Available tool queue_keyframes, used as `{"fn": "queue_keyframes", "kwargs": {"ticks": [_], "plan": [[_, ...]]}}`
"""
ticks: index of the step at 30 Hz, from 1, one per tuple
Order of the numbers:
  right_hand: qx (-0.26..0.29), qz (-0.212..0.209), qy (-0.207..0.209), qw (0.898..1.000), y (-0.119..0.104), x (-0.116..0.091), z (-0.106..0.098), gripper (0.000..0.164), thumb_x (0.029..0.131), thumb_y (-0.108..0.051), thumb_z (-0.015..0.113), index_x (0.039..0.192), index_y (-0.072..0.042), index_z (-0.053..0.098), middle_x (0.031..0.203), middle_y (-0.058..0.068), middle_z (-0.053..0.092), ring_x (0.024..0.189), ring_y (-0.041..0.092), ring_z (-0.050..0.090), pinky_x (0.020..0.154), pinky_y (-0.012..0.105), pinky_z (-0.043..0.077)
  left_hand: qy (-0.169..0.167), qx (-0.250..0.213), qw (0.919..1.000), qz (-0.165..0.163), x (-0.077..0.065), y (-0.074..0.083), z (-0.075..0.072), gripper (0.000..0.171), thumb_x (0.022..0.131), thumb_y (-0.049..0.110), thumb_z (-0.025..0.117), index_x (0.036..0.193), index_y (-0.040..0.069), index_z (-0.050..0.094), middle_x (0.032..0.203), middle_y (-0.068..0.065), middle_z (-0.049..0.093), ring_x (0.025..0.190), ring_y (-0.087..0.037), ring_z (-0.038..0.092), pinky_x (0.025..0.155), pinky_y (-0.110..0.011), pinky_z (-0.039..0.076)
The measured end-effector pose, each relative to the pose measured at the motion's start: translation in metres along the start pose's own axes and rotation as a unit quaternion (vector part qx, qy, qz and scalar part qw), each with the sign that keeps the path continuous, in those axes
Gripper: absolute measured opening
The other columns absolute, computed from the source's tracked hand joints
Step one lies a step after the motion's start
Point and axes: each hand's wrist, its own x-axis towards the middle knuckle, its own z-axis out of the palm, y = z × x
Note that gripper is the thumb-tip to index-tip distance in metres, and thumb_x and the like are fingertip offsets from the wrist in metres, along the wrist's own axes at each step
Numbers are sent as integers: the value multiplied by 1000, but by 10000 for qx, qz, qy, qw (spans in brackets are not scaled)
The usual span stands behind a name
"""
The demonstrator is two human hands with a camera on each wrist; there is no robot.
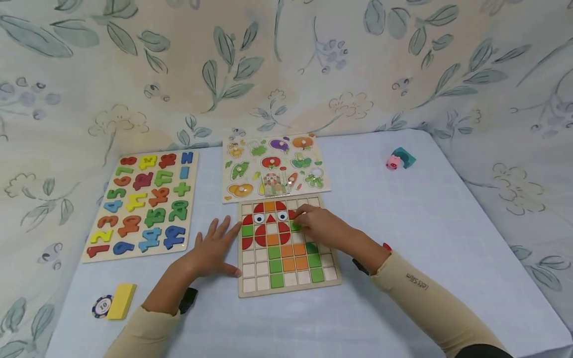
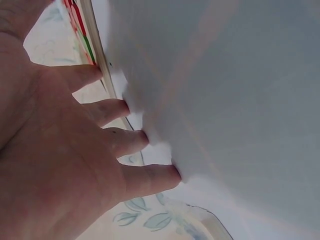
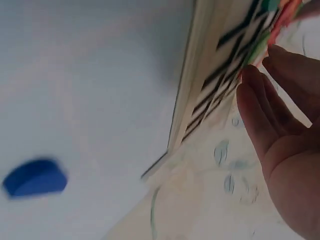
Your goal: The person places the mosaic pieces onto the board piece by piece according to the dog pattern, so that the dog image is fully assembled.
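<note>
A square wooden mosaic board [image 1: 291,293] lies in front of me, its grid filled with red, orange, green and white tiles; two eye tiles sit near its top. My left hand [image 1: 214,251] spreads its fingers at the board's left side, the thumb and index fingertip at its edge. In the left wrist view the fingers [image 2: 150,180] are straight and apart. My right hand [image 1: 323,226] reaches over the board's upper right, its fingertips at a red tile [image 1: 292,214] and a green tile [image 1: 295,226]. Whether they pinch a tile is hidden.
A number puzzle [image 1: 147,206] lies at the left. Behind the mosaic board is a vegetable puzzle [image 1: 233,191], with a small picture card [image 1: 274,183] on it. A poker chip [image 1: 102,306] and yellow block [image 1: 122,301] lie front left; a pink pig figure [image 1: 393,161] and teal piece [image 1: 405,156] back right.
</note>
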Motion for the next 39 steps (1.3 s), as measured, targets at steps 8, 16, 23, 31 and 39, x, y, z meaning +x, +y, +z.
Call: {"fn": "queue_keyframes", "kwargs": {"ticks": [8, 16, 23, 31, 39], "plan": [[171, 1535, -265, 9876, 43, -56, -31, 25, 83, -13, 64, 108, -9, 64, 98, 3, 63, 87, 16, 58, 76, 34, 51, 80, 1, 9999, 144, 3, -2, 3, 119, 52, 51, 81, 146, 21, 15, 152, -13, 3, 136, -40, -8, 96, -71, 2], [-231, 2370, -1018, 9659, 72, -115, -28, 32, 78, -20, 71, 107, -9, 61, 94, 5, 60, 77, 17, 54, 67, 35, 52, 71, -43, 10000, 54, -3, -8, 0, 120, 51, 51, 81, 146, 21, 15, 152, -14, 2, 135, -41, -9, 95, -72, 1], [-9, 2296, -475, 9721, 85, -136, -15, 22, 76, -11, 72, 92, -4, 58, 77, 2, 54, 69, 16, 48, 60, 29, 46, 71, -101, 9998, 158, 0, -3, -1, 117, 53, 50, 81, 146, 20, 17, 152, -14, 3, 136, -41, -7, 96, -71, 1], [1040, 2073, 173, 9726, 60, -107, -16, 17, 83, -12, 65, 95, -12, 55, 81, 0, 60, 70, 14, 54, 58, 24, 48, -10, 17, 10000, 91, 0, -2, 0, 117, 53, 50, 81, 146, 21, 16, 152, -12, 2, 136, -39, -8, 97, -70, 2], [2211, 1459, 247, 9640, 16, -46, -12, 16, 81, -18, 69, 92, -17, 58, 84, -7, 63, 74, 11, 58, 65, 22, 52, 29, -29, 9999, 92, 0, -1, 1, 117, 53, 50, 81, 146, 22, 16, 152, -12, 2, 136, -39, -9, 97, -70, 1]]}}
